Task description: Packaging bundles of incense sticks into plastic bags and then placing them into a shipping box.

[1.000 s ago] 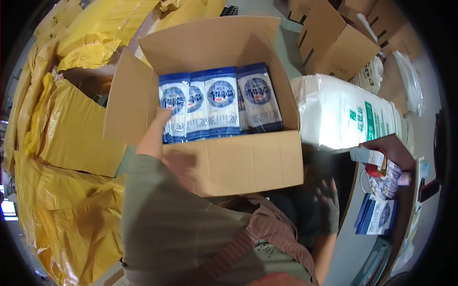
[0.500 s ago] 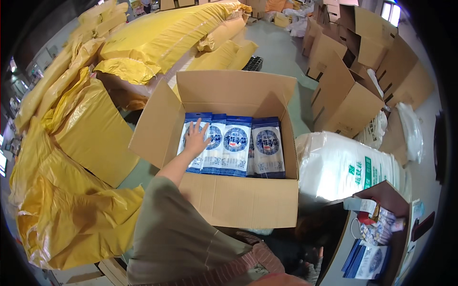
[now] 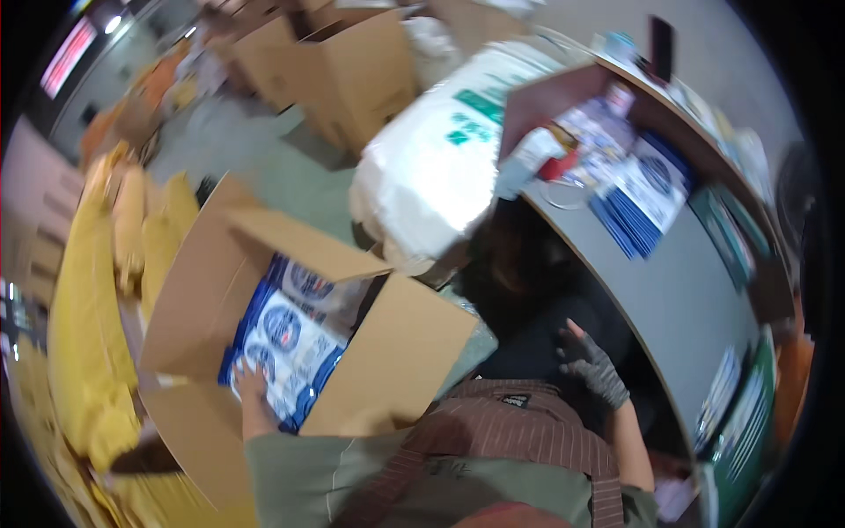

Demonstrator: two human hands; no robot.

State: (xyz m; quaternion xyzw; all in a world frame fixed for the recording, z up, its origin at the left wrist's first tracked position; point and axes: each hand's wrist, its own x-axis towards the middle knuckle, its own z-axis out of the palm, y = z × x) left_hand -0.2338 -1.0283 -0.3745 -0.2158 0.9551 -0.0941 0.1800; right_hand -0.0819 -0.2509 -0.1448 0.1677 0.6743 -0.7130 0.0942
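Note:
A cardboard box (image 3: 396, 352) with raised flaps holds several blue-and-white plastic packets (image 3: 283, 327), laid overlapping. My left hand (image 3: 251, 384) reaches into the box and rests on the packets at their left side, fingers spread and open. My right hand (image 3: 595, 368), in a grey fingerless-looking glove, hangs in the air between my apron and the desk edge. Its fingers are loosely apart with nothing seen in them, though slightly blurred. On the grey desk (image 3: 607, 264) at the right lies a fanned stack of similar blue-and-white packets (image 3: 647, 198).
A large white plastic-wrapped bale (image 3: 431, 158) stands between box and desk. Yellow sacks (image 3: 88, 334) lie along the left. Opened cartons (image 3: 352, 75) stand behind. Green folders (image 3: 735, 238) and small wrapped items (image 3: 598, 132) lie on the desk.
The view has swung right toward the desk, so the box now appears lower left. My left hand stays on the packets; my gloved right hand has come more fully into view.

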